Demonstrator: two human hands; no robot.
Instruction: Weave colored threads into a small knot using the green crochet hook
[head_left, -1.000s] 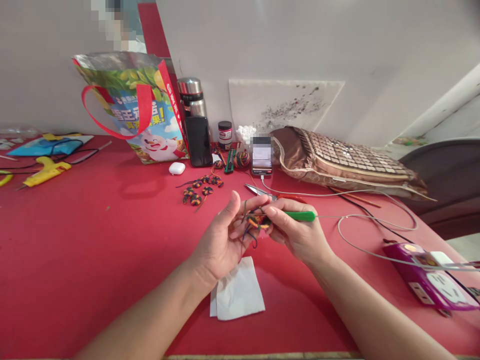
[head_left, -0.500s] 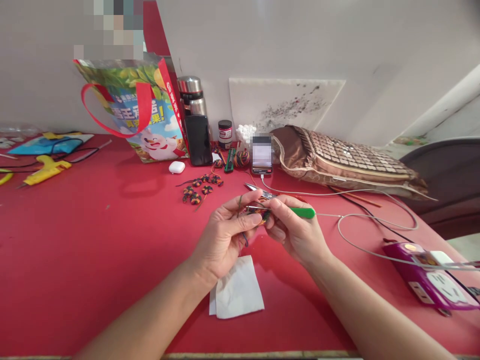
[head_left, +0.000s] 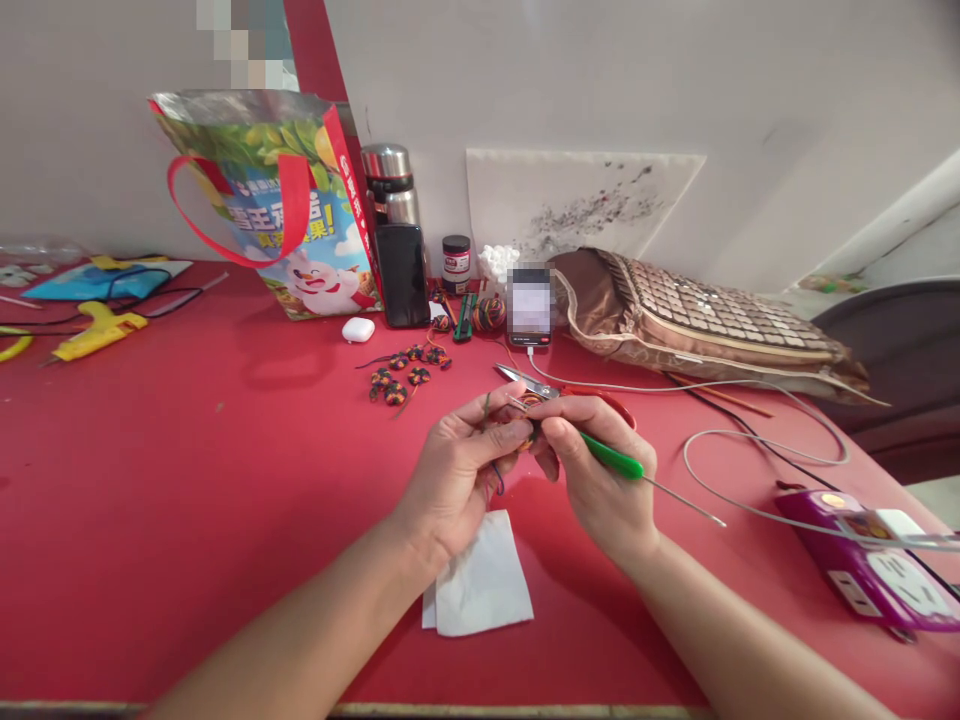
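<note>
Pinched in my left hand (head_left: 461, 470) is a small multicoloured crochet piece (head_left: 527, 438), mostly covered by the fingers. A strand of yarn (head_left: 498, 480) loops down below that hand, and green yarn crosses a finger. My right hand (head_left: 607, 470) grips a crochet hook (head_left: 613, 458) by its green handle; a thin metal shaft sticks out behind, angled down to the right. The hook's front tip meets the crochet piece between both hands. Just beyond the fingers lie scissors (head_left: 529, 383) with red handles, partly hidden by my right hand.
Small crocheted pieces (head_left: 395, 392) lie on the red table (head_left: 300, 520), near a yarn ball (head_left: 490, 313) and a green cutter (head_left: 465, 318). Phones (head_left: 405, 275), a bag (head_left: 300, 230) and a brown cushion (head_left: 697, 310) stand behind. Right: cable, purple power strip (head_left: 862, 560). Below my hands: white tissue (head_left: 486, 580).
The crochet hook has tilted, its handle end now lower and pointing down to the right. My right hand has turned with it. The whole view has shifted slightly.
</note>
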